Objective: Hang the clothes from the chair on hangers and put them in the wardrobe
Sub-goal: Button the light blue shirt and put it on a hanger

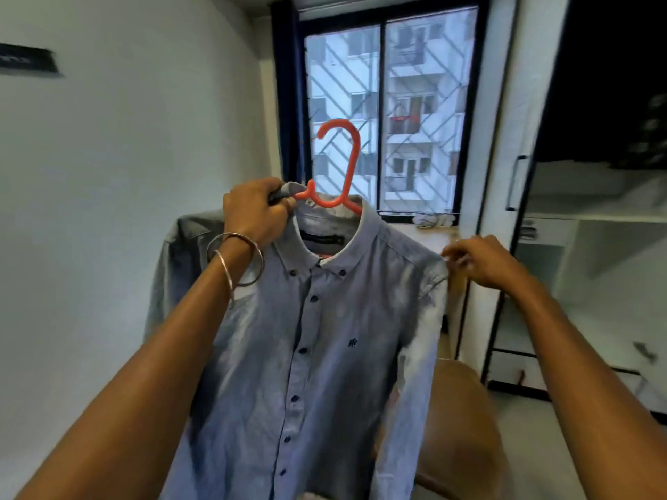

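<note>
**Shirt held on hanger, wardrobe open at right**

The left hand (252,211) grips the collar and one arm of the orange plastic hanger (341,167), holding the shirt (317,355) raised before the window (382,113); the right hand (480,263), fingers loosely curled, sits at the shirt's shoulder seam, contact unclear from blur; the shirt is pale blue woven cloth, buttoned, dark buttons; open floor lies between the brown chair (458,420) and the black-framed wardrobe (592,247).

Dim, soft, backlit by window (382,113)
</note>
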Demonstrator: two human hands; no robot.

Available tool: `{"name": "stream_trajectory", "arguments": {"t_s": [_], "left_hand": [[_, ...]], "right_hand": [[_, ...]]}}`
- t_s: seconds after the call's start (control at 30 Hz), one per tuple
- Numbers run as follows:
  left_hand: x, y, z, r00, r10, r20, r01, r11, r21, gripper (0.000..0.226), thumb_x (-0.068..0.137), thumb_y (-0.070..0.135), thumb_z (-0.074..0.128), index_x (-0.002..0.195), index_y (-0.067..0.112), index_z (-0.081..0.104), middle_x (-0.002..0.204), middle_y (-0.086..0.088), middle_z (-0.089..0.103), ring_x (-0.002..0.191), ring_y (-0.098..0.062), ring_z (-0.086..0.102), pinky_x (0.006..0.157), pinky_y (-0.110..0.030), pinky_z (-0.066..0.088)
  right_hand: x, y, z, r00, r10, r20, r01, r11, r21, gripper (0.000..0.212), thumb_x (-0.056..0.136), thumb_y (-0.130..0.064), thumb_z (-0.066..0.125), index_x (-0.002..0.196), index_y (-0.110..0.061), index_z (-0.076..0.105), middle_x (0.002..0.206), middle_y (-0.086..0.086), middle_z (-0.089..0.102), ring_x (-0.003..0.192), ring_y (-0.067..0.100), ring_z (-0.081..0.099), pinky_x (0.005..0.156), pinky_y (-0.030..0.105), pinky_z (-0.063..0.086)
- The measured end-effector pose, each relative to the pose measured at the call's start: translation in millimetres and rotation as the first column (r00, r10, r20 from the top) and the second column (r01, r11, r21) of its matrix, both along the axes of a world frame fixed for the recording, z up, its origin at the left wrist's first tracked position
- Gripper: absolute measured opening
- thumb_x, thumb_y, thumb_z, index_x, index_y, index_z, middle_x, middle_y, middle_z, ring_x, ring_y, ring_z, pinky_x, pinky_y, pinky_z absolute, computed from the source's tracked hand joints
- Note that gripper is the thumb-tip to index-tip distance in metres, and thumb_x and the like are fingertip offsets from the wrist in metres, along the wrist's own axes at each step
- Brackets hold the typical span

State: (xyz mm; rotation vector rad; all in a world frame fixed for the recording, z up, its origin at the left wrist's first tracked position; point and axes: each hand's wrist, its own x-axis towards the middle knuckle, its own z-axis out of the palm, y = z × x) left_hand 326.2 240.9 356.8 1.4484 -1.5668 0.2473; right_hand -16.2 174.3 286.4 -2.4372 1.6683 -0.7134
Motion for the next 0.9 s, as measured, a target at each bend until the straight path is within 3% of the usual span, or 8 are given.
{"name": "stream_trajectory", "arguments": {"t_s": [0.07,0.13,0.23,0.33,0.4,0.5,0.7,0.9], "left_hand": [[-51,-18,4,0.997,-0.077,0.015,0.076,0.997,0.002,0.020,0.081,0.025,0.064,0.066,0.017,0.055,0.061,-0.001,0.048,0.071,-0.030,0.052,0.068,-0.035,0.040],[-83,-27,6,0.994,-0.112,0.014,0.111,0.994,0.023,0.026,0.075,0.035,0.058,0.066,0.011,0.056,0.062,-0.002,0.049,0.075,-0.033,0.057,0.070,-0.040,0.045],[-199,-50,8,0.969,-0.248,0.004,0.247,0.967,0.054,0.029,0.065,0.039,0.049,0.057,0.012,0.046,0.058,-0.001,0.045,0.080,-0.038,0.058,0.071,-0.041,0.047],[-272,-63,12,0.939,-0.330,-0.094,0.336,0.940,0.055,0.029,0.063,0.041,0.049,0.059,0.012,0.049,0.063,-0.008,0.054,0.087,-0.040,0.060,0.075,-0.043,0.049],[-298,-73,14,0.932,-0.342,-0.119,0.350,0.935,0.056,0.031,0.063,0.042,0.048,0.065,0.012,0.057,0.078,-0.016,0.062,0.092,-0.040,0.059,0.080,-0.044,0.048],[-407,-86,17,0.859,-0.482,-0.169,0.497,0.866,0.053,0.026,0.062,0.043,0.049,0.056,0.018,0.047,0.086,-0.024,0.063,0.094,-0.043,0.058,0.080,-0.047,0.048],[-524,-120,27,0.754,-0.604,-0.258,0.633,0.774,0.035,0.024,0.080,0.024,0.069,0.060,0.014,0.058,0.064,-0.011,0.051,0.072,-0.027,0.054,0.060,-0.028,0.032],[-622,-178,33,0.730,-0.664,-0.163,0.676,0.737,0.024,0.029,0.085,0.021,0.067,0.063,0.004,0.056,0.059,-0.010,0.050,0.066,-0.025,0.048,0.059,-0.031,0.034]], "right_hand": [[-35,27,4,0.895,0.104,0.434,-0.070,0.993,-0.094,0.037,0.086,0.008,0.059,0.105,-0.022,0.068,0.100,0.007,0.072,0.097,0.018,0.069,0.090,0.032,0.053],[-44,46,3,0.740,0.229,0.633,-0.125,0.971,-0.205,0.028,0.092,-0.005,0.061,0.105,-0.029,0.065,0.102,-0.001,0.072,0.099,0.012,0.068,0.089,0.028,0.053],[-123,65,9,0.851,0.158,0.501,-0.004,0.955,-0.295,0.036,0.086,-0.029,0.069,0.121,-0.026,0.061,0.116,-0.010,0.065,0.108,0.004,0.061,0.097,0.028,0.050],[-174,52,5,0.979,-0.104,0.178,0.174,0.877,-0.447,0.088,0.072,-0.063,0.062,0.141,-0.010,0.045,0.133,0.012,0.056,0.120,0.032,0.053,0.100,0.050,0.042],[-188,43,1,0.968,-0.251,-0.002,0.201,0.781,-0.591,0.109,0.063,-0.071,0.060,0.145,-0.004,0.036,0.139,0.022,0.048,0.122,0.038,0.045,0.098,0.058,0.039],[-283,45,3,0.869,-0.483,-0.108,0.264,0.637,-0.724,0.128,0.045,-0.060,0.086,0.142,0.004,0.032,0.140,0.027,0.044,0.124,0.033,0.030,0.099,0.061,0.037],[-391,35,16,0.749,-0.658,-0.080,0.345,0.490,-0.801,0.113,0.051,-0.044,0.088,0.140,-0.002,0.031,0.132,0.016,0.037,0.117,0.032,0.034,0.092,0.059,0.042],[-481,10,29,0.702,-0.709,-0.067,0.390,0.461,-0.797,0.098,0.063,-0.049,0.080,0.140,-0.002,0.042,0.124,0.018,0.055,0.109,0.030,0.042,0.083,0.049,0.045]]}}
